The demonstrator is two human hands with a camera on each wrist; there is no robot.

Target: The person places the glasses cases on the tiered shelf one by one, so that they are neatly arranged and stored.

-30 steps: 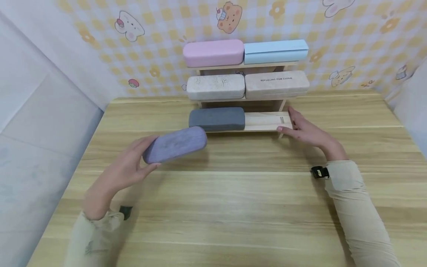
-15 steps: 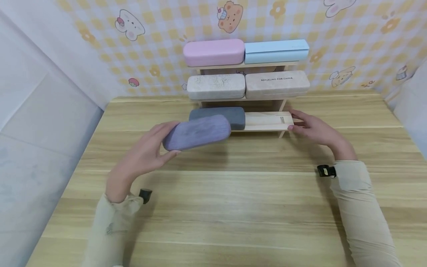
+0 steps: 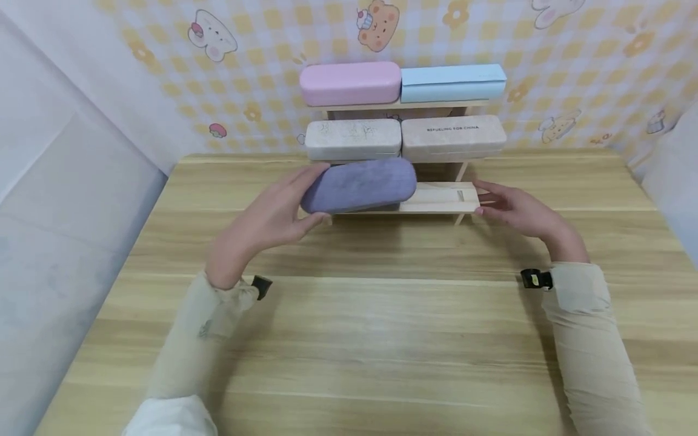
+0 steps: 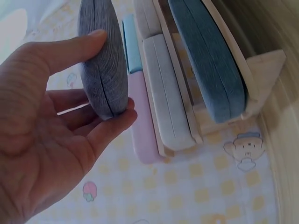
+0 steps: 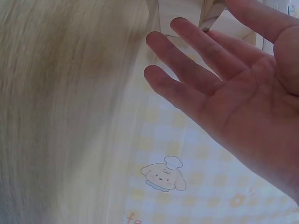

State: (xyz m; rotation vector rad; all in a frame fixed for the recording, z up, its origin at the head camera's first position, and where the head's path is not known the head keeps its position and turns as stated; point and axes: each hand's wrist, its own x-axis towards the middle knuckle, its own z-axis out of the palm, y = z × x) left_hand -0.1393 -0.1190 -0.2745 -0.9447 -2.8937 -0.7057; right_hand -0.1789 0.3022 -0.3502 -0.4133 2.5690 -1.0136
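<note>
My left hand [image 3: 267,221] grips one end of a purple fabric-covered glasses case [image 3: 360,184], thumb below and fingers above in the head view. The case is held in front of the lowest tier of a wooden stepped rack [image 3: 436,200]. Behind it a dark blue-grey glasses case [image 4: 208,56] lies on that tier, mostly hidden from the head. Bare wood shows to the right of it. My right hand [image 3: 526,212] is at the tier's right end, fingertips right at its edge, and its fingers look fairly straight in the right wrist view.
On the middle tier stand a whitish patterned case [image 3: 353,139] and a beige lettered case [image 3: 454,137]. A pink case [image 3: 350,83] and a light blue case [image 3: 452,83] occupy the top tier. Behind the wood-grain table [image 3: 382,339] hangs a checked cloth [image 3: 262,60].
My left hand has carried the purple case right and away from me, so it now covers most of the blue-grey case. My right hand has shifted slightly right along the tier's end.
</note>
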